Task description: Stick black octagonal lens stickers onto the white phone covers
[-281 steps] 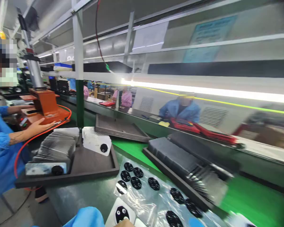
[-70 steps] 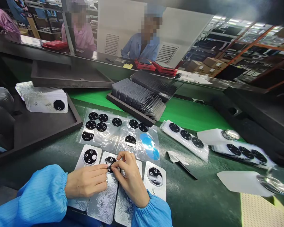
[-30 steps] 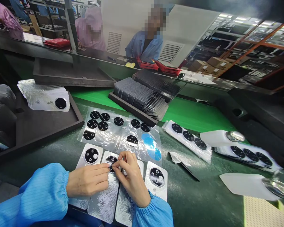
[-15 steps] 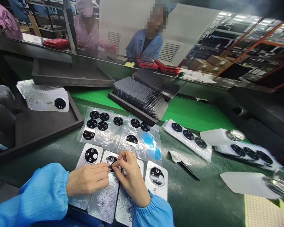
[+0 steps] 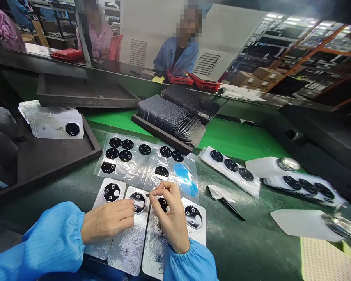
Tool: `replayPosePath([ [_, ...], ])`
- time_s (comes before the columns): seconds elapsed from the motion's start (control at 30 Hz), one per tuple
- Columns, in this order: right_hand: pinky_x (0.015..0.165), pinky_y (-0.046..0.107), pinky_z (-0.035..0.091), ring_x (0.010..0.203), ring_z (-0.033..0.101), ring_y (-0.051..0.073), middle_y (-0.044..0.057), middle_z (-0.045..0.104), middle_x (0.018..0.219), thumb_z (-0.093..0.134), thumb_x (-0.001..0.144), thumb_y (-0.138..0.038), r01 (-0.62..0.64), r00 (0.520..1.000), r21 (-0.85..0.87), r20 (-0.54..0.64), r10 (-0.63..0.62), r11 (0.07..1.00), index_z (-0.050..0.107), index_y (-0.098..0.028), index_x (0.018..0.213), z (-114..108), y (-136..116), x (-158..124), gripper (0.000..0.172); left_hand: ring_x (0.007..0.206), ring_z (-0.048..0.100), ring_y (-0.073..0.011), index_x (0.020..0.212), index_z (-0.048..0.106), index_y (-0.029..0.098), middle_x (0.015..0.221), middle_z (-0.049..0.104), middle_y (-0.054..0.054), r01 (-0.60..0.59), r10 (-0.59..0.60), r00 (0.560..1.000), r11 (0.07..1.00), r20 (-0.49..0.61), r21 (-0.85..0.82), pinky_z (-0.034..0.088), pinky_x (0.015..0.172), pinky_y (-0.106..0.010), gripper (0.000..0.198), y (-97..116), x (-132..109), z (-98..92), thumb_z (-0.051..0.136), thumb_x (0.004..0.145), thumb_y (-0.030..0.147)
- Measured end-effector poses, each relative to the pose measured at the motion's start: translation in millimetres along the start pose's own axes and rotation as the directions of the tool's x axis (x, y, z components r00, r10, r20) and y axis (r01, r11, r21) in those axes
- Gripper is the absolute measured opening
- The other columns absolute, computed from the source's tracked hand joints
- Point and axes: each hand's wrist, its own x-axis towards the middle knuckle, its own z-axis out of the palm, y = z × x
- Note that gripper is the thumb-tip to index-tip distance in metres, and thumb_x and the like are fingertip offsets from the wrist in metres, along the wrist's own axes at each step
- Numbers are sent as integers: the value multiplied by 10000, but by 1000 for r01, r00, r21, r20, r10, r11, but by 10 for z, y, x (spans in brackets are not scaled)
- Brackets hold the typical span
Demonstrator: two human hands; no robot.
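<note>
Several silvery phone back panels lie in a row before me, each with a black octagonal camera disc. My left hand (image 5: 111,219) lies across the left panel (image 5: 101,191), its fingers stretched out and lying flat, fingertips at the camera disc (image 5: 139,203) of the second panel (image 5: 127,248). The left thumb is hidden. My right hand (image 5: 169,214) pinches a small black piece (image 5: 148,194) between thumb and forefinger, just right of that disc. It hovers over the third panel (image 5: 154,249), partly covering its disc. A fourth panel (image 5: 199,233) is partly behind my right wrist.
Clear plastic sheets (image 5: 137,171) carry black discs and blue film. Right of them are a black tweezer-like tool (image 5: 233,209), disc strips (image 5: 231,171) and white bottles (image 5: 304,222). A rack of dark panels (image 5: 169,117) stands behind; a dark tray (image 5: 55,154) lies left. Co-workers sit beyond.
My right hand has moved right, away from my left fingertips, with the small black piece in its pinch. The second panel's disc is more exposed. My left hand has barely moved.
</note>
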Motion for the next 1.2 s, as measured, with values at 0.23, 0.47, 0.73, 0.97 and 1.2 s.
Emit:
replayPosePath([
  [0.23,790,342,408,931,478,204,46,493,972,534,905,-105,111,987,-93,125,-98,990,589,-211,870,12,21,-36,124,927,638,-156,870,559,138,878,658,-66,-14,15,999,999,-29,35,485,1090,-418,249,6,46,-54,356,994,64],
  [0.47,779,342,411,926,464,206,60,495,1017,537,876,-53,202,969,-149,171,-176,968,586,-198,873,51,23,-67,153,939,649,-150,852,568,135,892,670,-61,-26,29,999,996,-26,90,487,1096,-415,238,14,37,-57,388,984,55],
  [0.73,769,348,430,916,474,207,62,506,1010,525,884,-76,194,969,-165,184,-163,967,595,-201,879,38,3,-54,143,931,655,-148,844,570,139,899,676,-59,-25,28,999,994,-29,108,488,1098,-407,225,10,23,-35,408,974,52],
  [0.97,759,350,437,913,480,209,60,507,1000,516,886,-81,192,969,-171,189,-159,967,585,-210,874,31,-5,-44,147,920,654,-148,845,568,138,887,668,-55,-27,30,999,995,-25,99,487,1095,-405,200,9,32,-40,436,966,48],
  [1.2,752,339,425,900,474,203,55,503,991,522,888,-75,188,970,-164,184,-157,968,578,-208,871,38,-2,-48,145,910,637,-157,830,584,94,855,650,-65,-21,21,1000,998,2,67,466,1116,-418,232,10,35,-38,410,973,35],
])
